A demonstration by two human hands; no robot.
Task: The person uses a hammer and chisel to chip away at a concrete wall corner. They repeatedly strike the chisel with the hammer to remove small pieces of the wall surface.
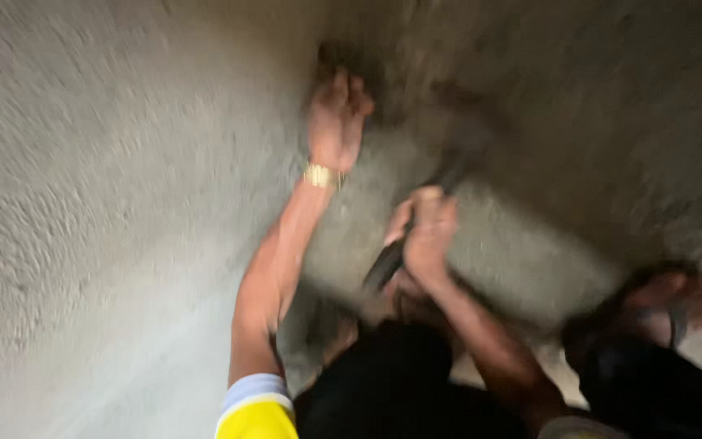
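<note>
My left hand (336, 114) reaches up to a rough grey plastered wall (107, 162), with its fingers closed around a small dark object that motion blur hides. A gold bracelet sits on that wrist. My right hand (426, 232) is lower and nearer to me, gripping the dark handle of a hammer-like tool (448, 175) whose blurred head points up toward the wall corner. The whole view is smeared by movement.
Two rough cement walls meet in a corner (383, 49) above my hands. My knees in black trousers (400, 374) fill the bottom. My foot in a dark sandal (660, 305) rests on the floor at the right.
</note>
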